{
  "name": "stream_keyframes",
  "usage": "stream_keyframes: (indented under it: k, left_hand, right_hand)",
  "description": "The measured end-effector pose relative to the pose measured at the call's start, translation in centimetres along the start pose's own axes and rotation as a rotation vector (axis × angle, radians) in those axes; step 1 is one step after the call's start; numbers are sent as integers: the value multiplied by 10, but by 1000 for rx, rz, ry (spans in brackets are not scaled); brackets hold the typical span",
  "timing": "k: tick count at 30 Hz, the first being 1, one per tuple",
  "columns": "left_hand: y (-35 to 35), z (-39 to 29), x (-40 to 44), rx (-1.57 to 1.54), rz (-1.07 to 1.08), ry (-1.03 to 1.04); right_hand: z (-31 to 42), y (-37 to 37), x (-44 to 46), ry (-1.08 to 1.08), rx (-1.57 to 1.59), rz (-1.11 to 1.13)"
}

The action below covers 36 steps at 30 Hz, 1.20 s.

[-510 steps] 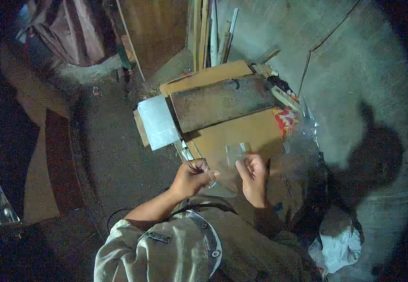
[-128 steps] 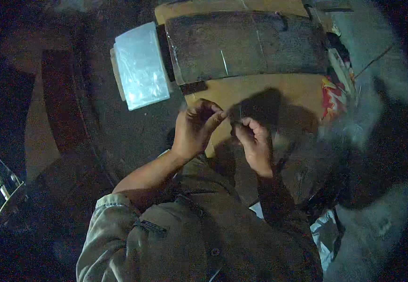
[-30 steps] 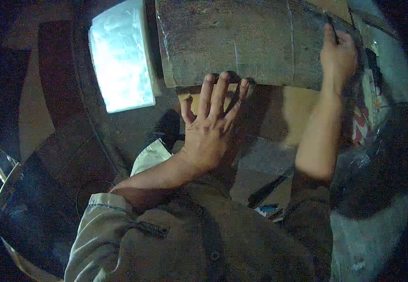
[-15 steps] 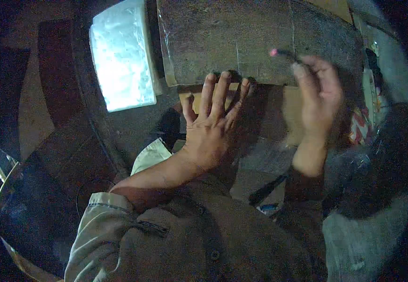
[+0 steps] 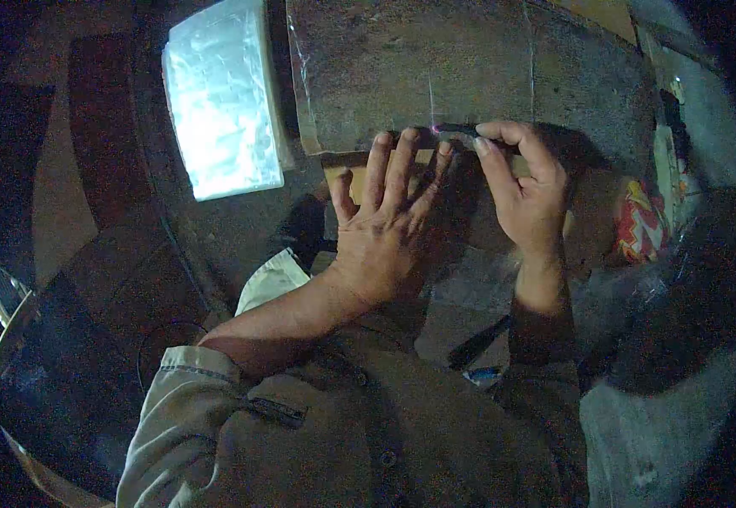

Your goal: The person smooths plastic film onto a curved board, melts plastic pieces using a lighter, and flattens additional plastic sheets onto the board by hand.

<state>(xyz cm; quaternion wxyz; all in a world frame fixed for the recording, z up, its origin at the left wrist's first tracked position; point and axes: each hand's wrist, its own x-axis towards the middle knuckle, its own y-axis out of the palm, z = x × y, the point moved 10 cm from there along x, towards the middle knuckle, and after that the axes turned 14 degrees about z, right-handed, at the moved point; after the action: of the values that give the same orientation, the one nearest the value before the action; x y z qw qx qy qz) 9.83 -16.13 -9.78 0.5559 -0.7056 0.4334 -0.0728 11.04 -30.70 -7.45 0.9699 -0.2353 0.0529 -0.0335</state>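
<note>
My left hand [image 5: 382, 229] lies with its fingers spread, the tips on the near edge of a dark worn board [image 5: 393, 59]. Between the thumb and fingers of my right hand [image 5: 531, 182] is a thin dark stick [image 5: 459, 129] with a small pinkish glowing tip. That tip meets the board just right of my left fingertips, at the lower end of a thin pale line [image 5: 432, 100]. Another fine line [image 5: 531, 63] crosses the board further right.
A stack of clear plastic sheets [image 5: 224, 106] lies left of the board. Cardboard [image 5: 343, 182] shows under its near edge. A red and white patterned wrapper [image 5: 641, 224] is at the right. A dark-handled object [image 5: 480, 340] lies near my right forearm.
My right hand has come left and down from the board's far right with the dark stick, whose tip now touches the board near my left fingers. My left hand has stayed in place since one second ago.
</note>
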Motion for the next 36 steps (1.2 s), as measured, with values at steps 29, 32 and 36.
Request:
stream_keyframes:
  k: [29,32,36]
  left_hand:
    - [-4,1,-6,83,67,45]
    - [18,12,-22,72,102,139]
    - [5,17,-36,-324,169,163]
  right_hand:
    - [-78,-138,19,178,-379,-649]
    - [-77,-134,17,269,-472,-616]
    - [-38,-113,-11,170,-387,-701]
